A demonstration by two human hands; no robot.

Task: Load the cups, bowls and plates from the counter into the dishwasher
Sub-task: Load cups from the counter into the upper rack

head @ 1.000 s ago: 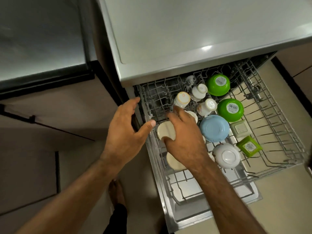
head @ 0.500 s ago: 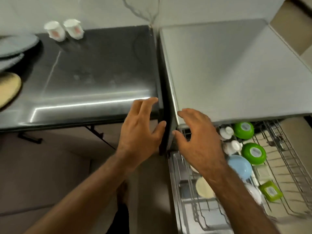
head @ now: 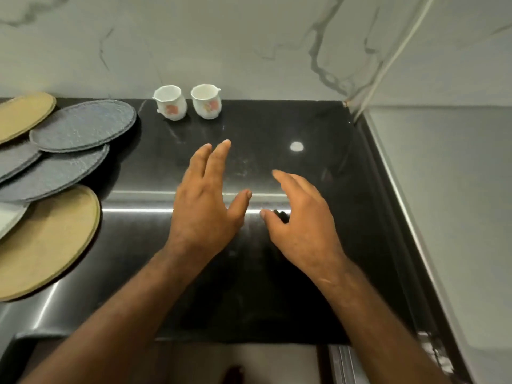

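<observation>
Two small white cups with floral prints stand upright at the back of the black counter (head: 277, 273): the left cup (head: 169, 102) and the right cup (head: 206, 101). Overlapping plates lie at the left: a grey plate (head: 83, 125), a second grey plate (head: 52, 173), a tan plate (head: 44, 242) and another tan plate (head: 22, 115). My left hand (head: 205, 200) hovers over the counter's middle with fingers straight, holding nothing, well short of the cups. My right hand (head: 299, 220) is beside it, fingers relaxed and empty. The dishwasher rack is out of view.
The dishwasher's grey top (head: 448, 217) adjoins the counter on the right. A marble wall (head: 249, 45) rises behind the cups. A white dish corner (head: 9, 217) pokes in at the left edge between the plates.
My view rose from the dishwasher rack to the counter. Both hands left the rack and moved up and forward over the counter, toward the cups, still empty.
</observation>
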